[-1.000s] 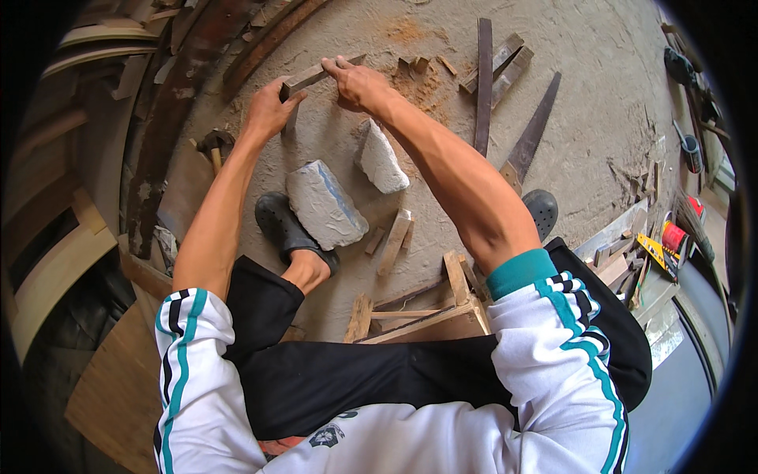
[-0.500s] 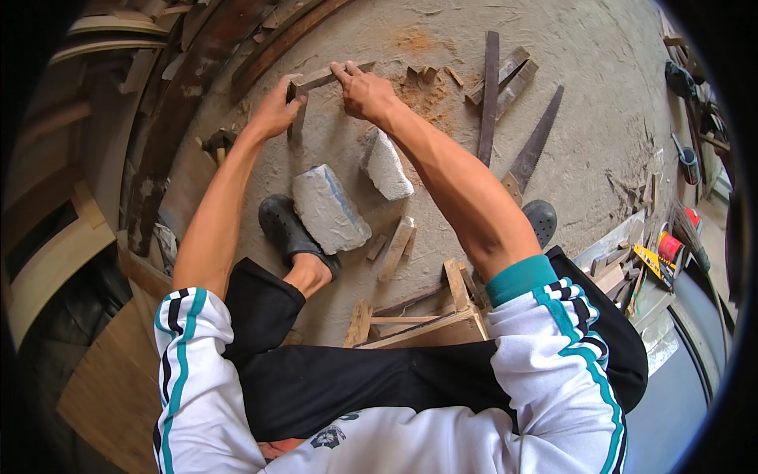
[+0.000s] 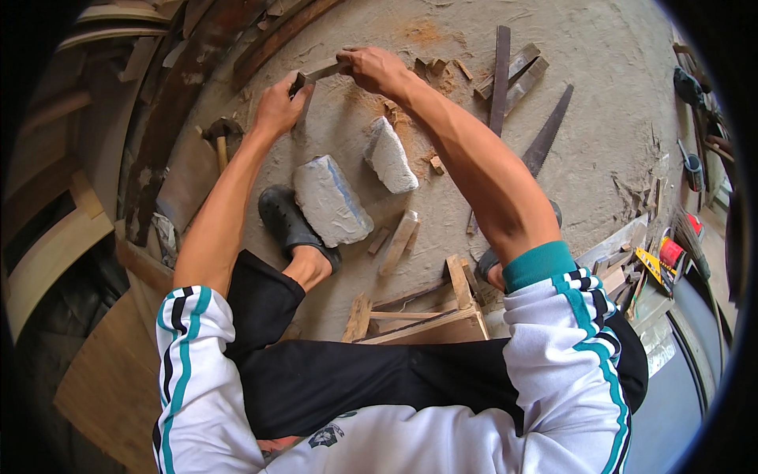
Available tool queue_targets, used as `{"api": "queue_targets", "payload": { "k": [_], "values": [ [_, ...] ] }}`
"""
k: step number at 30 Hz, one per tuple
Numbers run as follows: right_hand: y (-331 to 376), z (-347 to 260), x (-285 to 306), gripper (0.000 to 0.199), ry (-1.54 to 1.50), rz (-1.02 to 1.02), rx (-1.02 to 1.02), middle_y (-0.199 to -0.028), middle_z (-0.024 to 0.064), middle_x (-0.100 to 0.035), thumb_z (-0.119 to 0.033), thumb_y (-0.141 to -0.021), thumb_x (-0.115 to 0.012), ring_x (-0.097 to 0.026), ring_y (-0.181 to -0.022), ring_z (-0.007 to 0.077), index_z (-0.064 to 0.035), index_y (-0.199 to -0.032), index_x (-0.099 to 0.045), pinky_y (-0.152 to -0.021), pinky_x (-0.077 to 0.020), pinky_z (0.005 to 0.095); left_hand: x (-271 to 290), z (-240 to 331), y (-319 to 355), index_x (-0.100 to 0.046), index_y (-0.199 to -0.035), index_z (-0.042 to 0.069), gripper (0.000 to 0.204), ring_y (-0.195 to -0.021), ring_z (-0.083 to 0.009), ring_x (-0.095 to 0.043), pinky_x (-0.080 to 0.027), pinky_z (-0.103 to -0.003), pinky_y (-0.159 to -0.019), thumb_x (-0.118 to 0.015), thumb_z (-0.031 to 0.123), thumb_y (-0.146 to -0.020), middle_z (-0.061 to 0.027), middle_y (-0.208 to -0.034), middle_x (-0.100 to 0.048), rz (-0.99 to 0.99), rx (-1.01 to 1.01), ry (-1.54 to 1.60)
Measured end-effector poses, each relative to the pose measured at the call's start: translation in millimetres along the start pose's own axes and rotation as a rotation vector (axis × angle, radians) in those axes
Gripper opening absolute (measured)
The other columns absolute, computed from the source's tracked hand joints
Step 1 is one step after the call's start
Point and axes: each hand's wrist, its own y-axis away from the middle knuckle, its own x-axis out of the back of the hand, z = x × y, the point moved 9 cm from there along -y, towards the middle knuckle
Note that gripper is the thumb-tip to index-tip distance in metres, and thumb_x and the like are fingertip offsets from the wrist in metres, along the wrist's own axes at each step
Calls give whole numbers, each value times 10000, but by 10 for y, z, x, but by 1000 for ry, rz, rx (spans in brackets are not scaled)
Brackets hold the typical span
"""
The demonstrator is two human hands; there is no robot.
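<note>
Two wooden pieces meeting at a corner, like an L-shaped frame part [image 3: 322,69], are held up over the dusty floor at the far side. My left hand [image 3: 276,109] is closed around the corner, with one dark leg pointing down beside the thumb. At the other end my right hand [image 3: 374,69] grips the lighter leg, fingers bent over its tip. Just below the hands lie a large pale block [image 3: 332,201] and a smaller pale block [image 3: 391,158]. A hammer [image 3: 222,146] rests left of my left forearm.
A handsaw [image 3: 546,134], a long dark strip [image 3: 500,83] and wood offcuts [image 3: 517,79] lie right of my right arm. A small wooden stool-like frame [image 3: 426,325] stands near my lap. Boards [image 3: 178,118] crowd the left; a broom [image 3: 692,241] is at the right.
My right hand has shifted slightly right and away with its end of the wood. My right forearm has swung right, and my right foot now shows partly behind it.
</note>
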Motion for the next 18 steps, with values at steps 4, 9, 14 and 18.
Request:
{"api": "queue_targets", "payload": {
  "k": [4, 9, 14, 18],
  "values": [
    [-85, 27, -18, 138, 92, 23, 26, -874, 134, -698, -146, -903, -549, -682, -805, 352, -106, -999, -639, -673, -560, 440, -18, -56, -83, -660, -1102, 73, 279, -798, -237, -667, -497, -369, -735, -660, 302, -945, -130, -920, -718, -22, -18, 20],
    [65, -129, 84, 182, 43, 96, 49, -995, 151, -695, -123, -942, -529, -686, -812, 360, -96, -1109, -595, -667, -565, 451, -51, -97, -32, -669, -1090, 62, 291, -785, -200, -636, -492, -350, -743, -660, 314, -947, -109, -887, -708, -105, 21, 27],
    [148, -69, 56, 268, 14, 150, 61, -1183, 150, -659, -63, -927, -508, -682, -864, 376, -85, -1186, -570, -702, -567, 468, -62, -37, -26, -661, -1061, 55, 299, -796, -249, -633, -483, -384, -746, -654, 328, -941, -132, -876, -690, -85, -9, 86],
    [119, -48, -9, 281, 90, 99, 101, -1048, 136, -692, -83, -914, -483, -697, -857, 331, -68, -1185, -554, -706, -586, 435, -92, -79, -63, -664, -1096, 48, 308, -821, -217, -624, -483, -376, -772, -643, 322, -955, -102, -898, -690, -131, -3, 42]
  ]
}}
